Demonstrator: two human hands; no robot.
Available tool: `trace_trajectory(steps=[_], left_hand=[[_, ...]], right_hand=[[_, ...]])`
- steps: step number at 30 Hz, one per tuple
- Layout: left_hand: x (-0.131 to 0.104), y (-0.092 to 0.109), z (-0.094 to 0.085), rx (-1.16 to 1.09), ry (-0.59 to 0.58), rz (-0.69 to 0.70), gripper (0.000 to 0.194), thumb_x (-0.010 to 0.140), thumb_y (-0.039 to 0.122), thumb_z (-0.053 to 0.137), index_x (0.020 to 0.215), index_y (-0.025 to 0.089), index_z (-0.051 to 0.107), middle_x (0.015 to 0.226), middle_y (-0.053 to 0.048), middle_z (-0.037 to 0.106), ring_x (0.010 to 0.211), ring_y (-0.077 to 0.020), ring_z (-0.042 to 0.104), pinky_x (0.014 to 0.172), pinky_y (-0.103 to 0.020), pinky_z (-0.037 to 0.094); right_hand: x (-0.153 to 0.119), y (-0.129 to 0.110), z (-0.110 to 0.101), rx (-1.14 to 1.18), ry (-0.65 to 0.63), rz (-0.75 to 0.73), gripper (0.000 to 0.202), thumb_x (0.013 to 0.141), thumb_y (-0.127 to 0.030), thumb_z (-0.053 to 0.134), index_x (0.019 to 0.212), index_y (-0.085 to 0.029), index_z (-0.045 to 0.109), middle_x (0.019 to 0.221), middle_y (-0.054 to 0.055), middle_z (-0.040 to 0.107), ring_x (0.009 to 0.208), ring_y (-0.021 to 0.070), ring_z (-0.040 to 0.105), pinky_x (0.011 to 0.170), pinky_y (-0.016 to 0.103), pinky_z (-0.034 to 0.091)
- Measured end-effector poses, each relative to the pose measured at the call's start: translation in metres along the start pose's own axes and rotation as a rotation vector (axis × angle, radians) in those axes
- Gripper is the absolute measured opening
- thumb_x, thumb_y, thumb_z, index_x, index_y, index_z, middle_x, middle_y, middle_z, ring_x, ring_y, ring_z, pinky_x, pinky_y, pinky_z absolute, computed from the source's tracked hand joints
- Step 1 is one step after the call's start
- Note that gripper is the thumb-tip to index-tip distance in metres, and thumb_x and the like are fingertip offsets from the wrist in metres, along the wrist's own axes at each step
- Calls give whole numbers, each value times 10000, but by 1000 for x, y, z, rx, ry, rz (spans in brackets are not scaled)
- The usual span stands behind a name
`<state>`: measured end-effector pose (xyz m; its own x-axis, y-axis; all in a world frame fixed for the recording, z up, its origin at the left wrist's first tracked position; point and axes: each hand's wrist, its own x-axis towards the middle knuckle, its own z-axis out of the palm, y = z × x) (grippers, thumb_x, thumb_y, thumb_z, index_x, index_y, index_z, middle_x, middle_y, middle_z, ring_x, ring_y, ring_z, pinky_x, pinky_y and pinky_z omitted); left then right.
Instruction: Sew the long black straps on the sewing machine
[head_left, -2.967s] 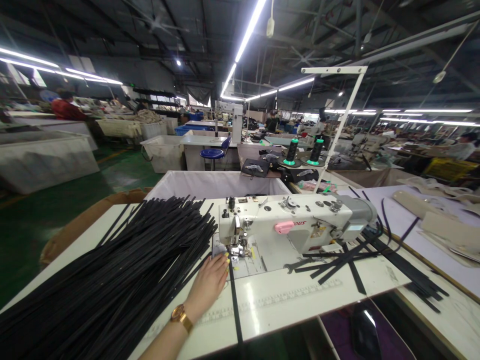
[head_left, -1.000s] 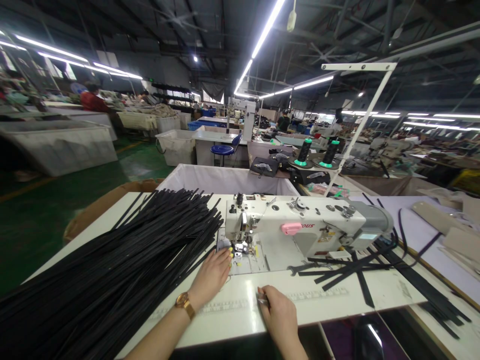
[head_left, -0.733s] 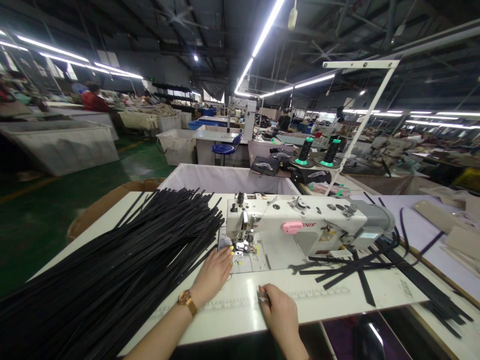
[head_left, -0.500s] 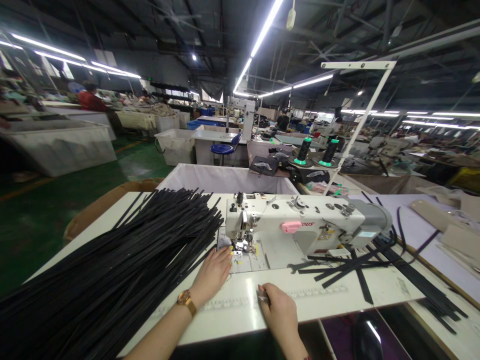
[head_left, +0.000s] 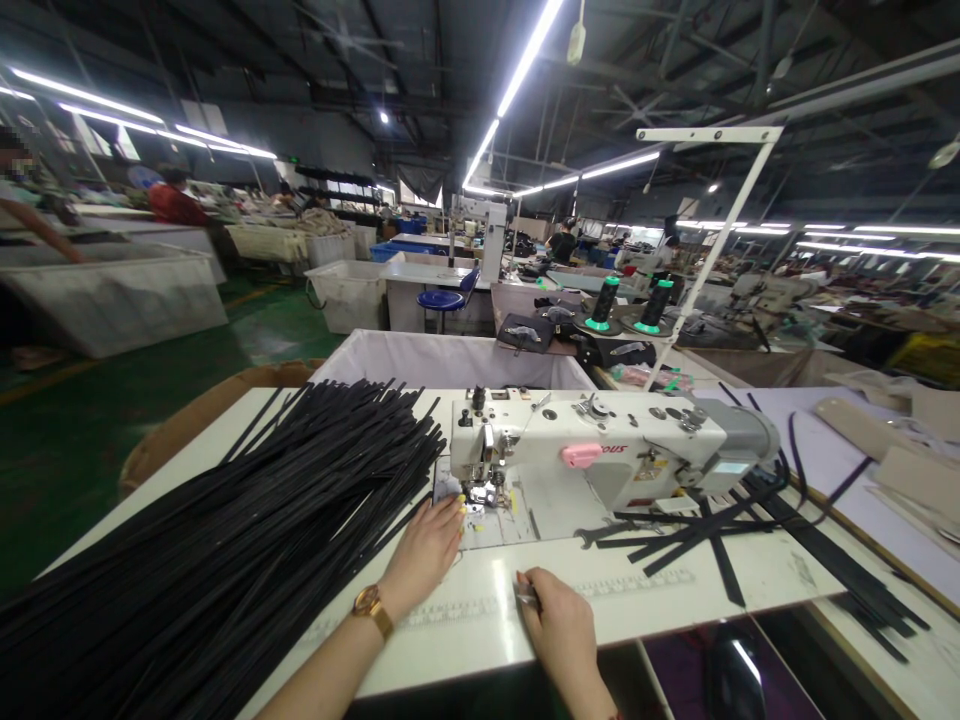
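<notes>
My left hand (head_left: 431,535) lies flat with fingers stretched out at the needle area of a white sewing machine (head_left: 540,440), fingertips beside the presser foot (head_left: 484,493). Whatever is under the fingers is hidden. Close to its left spreads a large heap of thin black straps (head_left: 247,530). On the table front, my right hand (head_left: 559,620) is closed around small metal thread snips (head_left: 527,594), mostly covered by the fingers. A clear ruler strip (head_left: 630,583) runs along the table between and past both hands.
A wrench (head_left: 600,533) and loose black straps (head_left: 724,560) lie right of the machine. Two black thread cones (head_left: 602,303) stand behind it, near a white thread stand (head_left: 712,250). A lined bin (head_left: 450,355) adjoins the table's back. People work farther off.
The view has shifted slightly. Both hands keep the same places and grips. At the far left, a person's arm has come into view over a bin.
</notes>
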<state>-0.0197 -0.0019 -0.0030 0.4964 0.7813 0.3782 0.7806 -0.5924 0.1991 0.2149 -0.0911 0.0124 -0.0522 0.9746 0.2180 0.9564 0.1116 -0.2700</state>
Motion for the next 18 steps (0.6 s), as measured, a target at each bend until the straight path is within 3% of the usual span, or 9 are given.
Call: trace_trajectory(steps=[13,18], left_hand=[[-1,-1,4,-12,16,6,369,958,182,408,1295,183,558,1361,-91,570,1289,-258,488,1102,-530,363],[13,-20,-2,-6,36,-18,357,942,162,406,1234,206,606,1300,-72,619,1291,-275,481,1138,-570,274]], right_hand=[[0,-1,-1,-39,13,-10,287,963,-343,400,770,-241,585,682,-10,701,611,162,643,548,277,274],[1,-2,0,-31,15,-15,268,959,-337,413,765,-243,574,684,-16,692,620,160,640,555,280,277]])
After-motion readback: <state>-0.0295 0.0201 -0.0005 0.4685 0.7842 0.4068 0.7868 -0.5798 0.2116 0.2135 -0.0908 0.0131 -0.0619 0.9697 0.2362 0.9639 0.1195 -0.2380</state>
